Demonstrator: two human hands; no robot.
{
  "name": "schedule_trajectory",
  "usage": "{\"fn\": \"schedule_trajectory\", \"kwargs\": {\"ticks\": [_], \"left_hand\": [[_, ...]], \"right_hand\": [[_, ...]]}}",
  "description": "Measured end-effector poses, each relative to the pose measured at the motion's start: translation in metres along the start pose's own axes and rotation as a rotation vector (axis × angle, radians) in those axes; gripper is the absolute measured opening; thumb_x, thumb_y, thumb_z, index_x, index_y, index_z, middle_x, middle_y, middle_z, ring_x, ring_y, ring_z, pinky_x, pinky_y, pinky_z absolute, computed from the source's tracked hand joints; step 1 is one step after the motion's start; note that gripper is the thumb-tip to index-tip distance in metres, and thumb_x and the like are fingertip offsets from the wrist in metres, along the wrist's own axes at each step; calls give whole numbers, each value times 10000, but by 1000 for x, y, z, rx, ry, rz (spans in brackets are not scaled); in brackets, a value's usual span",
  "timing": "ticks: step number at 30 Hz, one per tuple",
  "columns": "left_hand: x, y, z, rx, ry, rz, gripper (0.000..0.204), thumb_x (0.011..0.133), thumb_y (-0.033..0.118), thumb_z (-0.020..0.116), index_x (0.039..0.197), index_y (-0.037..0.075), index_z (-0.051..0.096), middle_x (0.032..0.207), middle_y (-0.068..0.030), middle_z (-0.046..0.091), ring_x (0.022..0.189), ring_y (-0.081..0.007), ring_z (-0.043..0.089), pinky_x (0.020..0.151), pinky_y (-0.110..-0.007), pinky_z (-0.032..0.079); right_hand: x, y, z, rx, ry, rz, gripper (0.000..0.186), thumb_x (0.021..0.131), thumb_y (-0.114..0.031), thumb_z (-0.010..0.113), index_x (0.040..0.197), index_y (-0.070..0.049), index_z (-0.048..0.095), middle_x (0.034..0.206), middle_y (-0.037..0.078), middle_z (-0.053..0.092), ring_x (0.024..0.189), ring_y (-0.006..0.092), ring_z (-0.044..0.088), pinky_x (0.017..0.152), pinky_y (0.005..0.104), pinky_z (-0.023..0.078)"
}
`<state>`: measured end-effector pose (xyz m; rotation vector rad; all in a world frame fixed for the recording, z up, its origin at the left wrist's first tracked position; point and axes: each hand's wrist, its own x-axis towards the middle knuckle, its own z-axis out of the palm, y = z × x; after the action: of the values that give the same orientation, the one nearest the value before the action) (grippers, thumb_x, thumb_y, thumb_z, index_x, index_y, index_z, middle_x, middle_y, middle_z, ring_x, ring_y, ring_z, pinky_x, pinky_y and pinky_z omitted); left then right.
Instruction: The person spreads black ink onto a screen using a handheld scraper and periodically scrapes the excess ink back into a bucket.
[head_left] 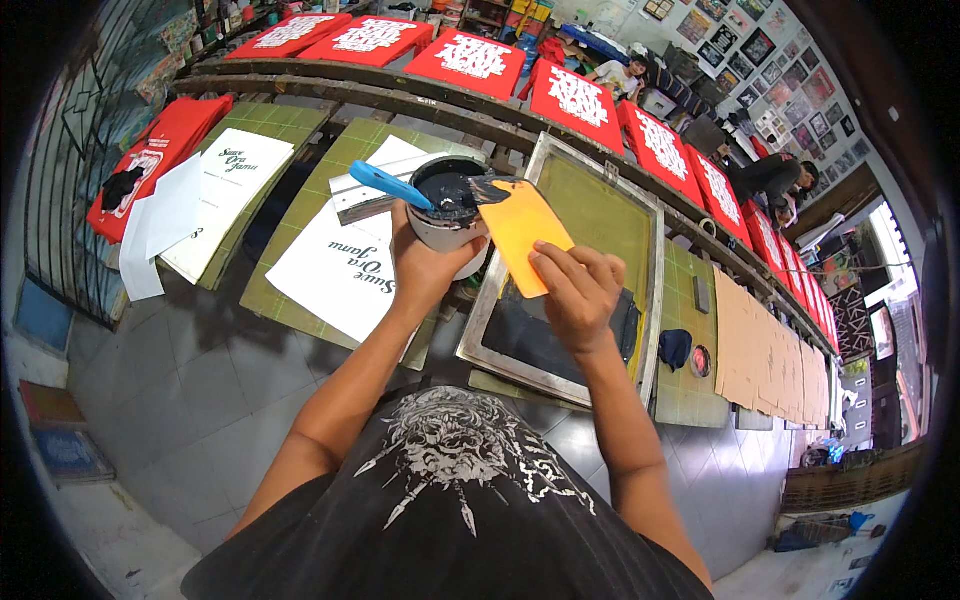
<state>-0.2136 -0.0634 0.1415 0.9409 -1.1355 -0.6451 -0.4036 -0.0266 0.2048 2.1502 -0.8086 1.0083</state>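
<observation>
My left hand (430, 262) is wrapped round a pale tub (445, 235) of black ink, held up above the table. A blue-handled tool (385, 182) leans in the tub, its lower end hidden in the ink. Pinched in my right hand (580, 290) is a flat yellow scraper card (525, 235); its far corner is smeared black and touches the tub's rim. Below and to the right lies a framed printing screen (648, 230), with black ink spread over its near part. A metal-edged squeegee (362, 200) rests behind the tub on the left.
White printed sheets (325, 270) lie on green boards (270, 125) to the left. Red shirts with white print (465, 62) line the far rack. Cardboard sheets (760, 340), a dark cloth (675, 349) and a small round tin (701, 361) are at right. Two people (622, 76) are farther back.
</observation>
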Motion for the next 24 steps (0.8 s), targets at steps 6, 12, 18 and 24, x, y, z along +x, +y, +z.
{"fn": "schedule_trajectory", "kwargs": {"ticks": [6,12,18,24], "left_hand": [[6,-17,-27,14,-11,18,803,612,111,863,1251,5,388,1185,-157,558,1091,-271,569,958,-379,445],[0,-76,-72,217,-49,-49,775,587,188,905,1192,-12,465,1104,-139,614,1009,-252,584,937,-367,445],[-21,-165,-156,322,-119,-82,652,630,161,873,1180,-18,571,1246,-164,531,1192,-301,460,1053,-423,312],[-47,-195,-184,502,-21,-126,675,623,153,880,1180,-44,554,1226,-175,529,1116,-312,515,1015,-423,366]], "right_hand": [[-4,15,-19,-74,-66,8,223,746,-90,627,953,-133,698,959,-14,708,808,153,599,734,317,376],[-38,37,-58,-24,5,464,267,736,36,651,967,-89,696,824,68,651,738,243,571,708,345,405],[-125,126,-138,177,-12,1042,214,939,-129,581,1065,36,633,944,95,697,860,140,654,788,284,500],[-188,207,-168,224,-249,1160,252,943,-183,596,1068,33,630,907,59,681,852,118,623,788,267,477]]}}
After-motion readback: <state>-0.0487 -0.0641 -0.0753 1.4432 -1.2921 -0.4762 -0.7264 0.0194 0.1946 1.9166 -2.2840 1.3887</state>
